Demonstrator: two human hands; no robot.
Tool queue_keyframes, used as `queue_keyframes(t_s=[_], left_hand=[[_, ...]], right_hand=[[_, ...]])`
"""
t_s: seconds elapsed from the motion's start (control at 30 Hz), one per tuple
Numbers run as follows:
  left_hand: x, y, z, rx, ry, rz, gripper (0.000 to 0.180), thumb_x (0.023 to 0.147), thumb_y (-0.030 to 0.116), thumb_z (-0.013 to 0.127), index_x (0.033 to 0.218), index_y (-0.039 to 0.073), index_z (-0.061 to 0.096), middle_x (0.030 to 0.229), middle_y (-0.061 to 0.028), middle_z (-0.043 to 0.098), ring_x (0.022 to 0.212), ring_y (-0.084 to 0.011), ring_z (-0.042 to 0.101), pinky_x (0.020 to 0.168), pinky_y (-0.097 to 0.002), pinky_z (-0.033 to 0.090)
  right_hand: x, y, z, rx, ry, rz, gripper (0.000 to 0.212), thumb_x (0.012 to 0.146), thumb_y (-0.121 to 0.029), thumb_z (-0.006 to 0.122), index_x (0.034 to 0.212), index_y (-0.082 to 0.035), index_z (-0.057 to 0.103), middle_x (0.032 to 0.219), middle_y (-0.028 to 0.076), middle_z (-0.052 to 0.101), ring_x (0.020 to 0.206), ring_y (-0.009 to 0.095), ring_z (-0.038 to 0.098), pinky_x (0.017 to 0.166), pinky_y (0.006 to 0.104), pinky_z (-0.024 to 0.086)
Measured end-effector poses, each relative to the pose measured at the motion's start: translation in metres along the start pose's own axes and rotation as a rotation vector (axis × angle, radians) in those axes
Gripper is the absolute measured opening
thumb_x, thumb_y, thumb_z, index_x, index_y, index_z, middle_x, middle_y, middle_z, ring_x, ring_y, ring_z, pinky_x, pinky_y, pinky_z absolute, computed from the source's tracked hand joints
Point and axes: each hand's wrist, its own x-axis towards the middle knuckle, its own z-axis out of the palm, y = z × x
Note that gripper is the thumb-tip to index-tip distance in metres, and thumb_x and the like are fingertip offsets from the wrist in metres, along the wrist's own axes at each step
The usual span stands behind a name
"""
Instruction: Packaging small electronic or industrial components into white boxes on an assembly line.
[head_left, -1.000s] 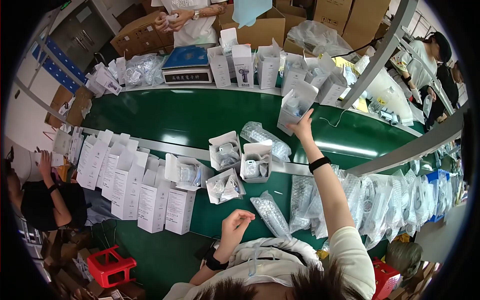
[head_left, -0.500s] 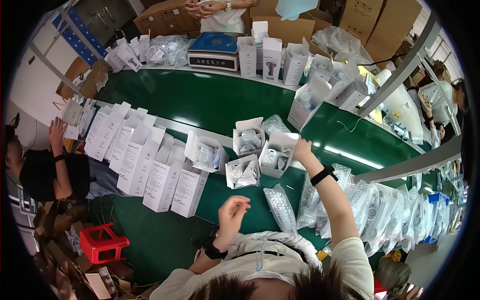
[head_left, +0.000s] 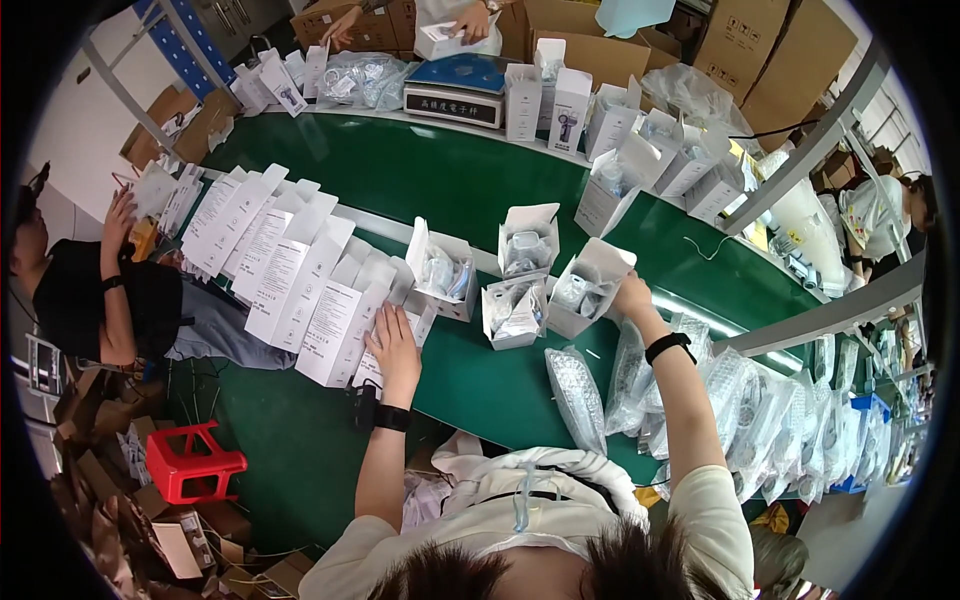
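My left hand [head_left: 396, 345] lies with its fingers stretched against the near-end white box [head_left: 418, 322] of a row of boxes. With fingers curled at its right side, my right hand [head_left: 632, 298] grips an open white carton [head_left: 572, 318], which tilts slightly; clear-bagged parts show inside it. Just left of that carton, two more open cartons, one behind [head_left: 528, 242] and one in front [head_left: 515, 325], hold bagged parts. Between the row and these stands another open box [head_left: 440, 270], filled with bagged pieces. A bubble-wrapped packet [head_left: 576, 395] rests on the green table near me.
Many bubble-wrapped packets [head_left: 735, 400] line the right side. Tall white boxes [head_left: 280, 290] form the row at left. Across the green table [head_left: 390, 180], a scale [head_left: 455, 92] and more cartons stand. A person works at left, another across, by a red stool [head_left: 195, 462] on the floor.
My left hand has moved left and forward onto the end box of the row. My right hand stays on its carton, now more tilted. Across the table, a person's hand now holds a white box over the scale.
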Motion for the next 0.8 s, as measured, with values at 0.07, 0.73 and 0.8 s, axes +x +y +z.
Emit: queue_keyframes(t_s=[0.07, 0.73, 0.8], left_hand=[[-0.006, 0.006, -0.005, 0.066, -0.004, -0.04, 0.086, 0.061, 0.017, 0.074, 0.131, 0.003, 0.027, 0.138, -0.0184, 0.02, 0.121, -0.0392, 0.024, 0.095, -0.053, 0.024], [-0.112, 0.11, -0.128, -0.778, 0.294, 0.089, 0.102, 0.053, 0.015, 0.08, 0.133, 0.0, 0.018, 0.126, -0.0237, 0.027, 0.109, -0.0392, 0.032, 0.093, -0.0489, 0.027], [-0.102, 0.107, -0.114, -0.965, 0.242, 0.324, 0.101, 0.053, 0.014, 0.08, 0.132, 0.001, 0.02, 0.128, -0.0234, 0.025, 0.111, -0.0404, 0.032, 0.094, -0.0487, 0.029]], right_hand=[[-0.018, -0.008, -0.032, 0.154, 0.153, 0.093, 0.074, 0.065, -0.028, 0.068, 0.124, 0.0, 0.032, 0.105, 0.021, 0.051, 0.093, 0.039, 0.053, 0.078, 0.042, 0.046], [-0.245, -0.13, -0.09, 1.704, -0.177, -0.165, 0.068, 0.069, -0.003, 0.056, 0.131, -0.002, 0.026, 0.117, 0.008, 0.046, 0.108, 0.018, 0.045, 0.093, 0.0311, 0.035], [-0.243, -0.128, -0.078, 1.744, -0.157, -0.108, 0.066, 0.07, -0.003, 0.055, 0.13, -0.003, 0.028, 0.117, 0.007, 0.048, 0.107, 0.018, 0.046, 0.092, 0.0312, 0.037]])
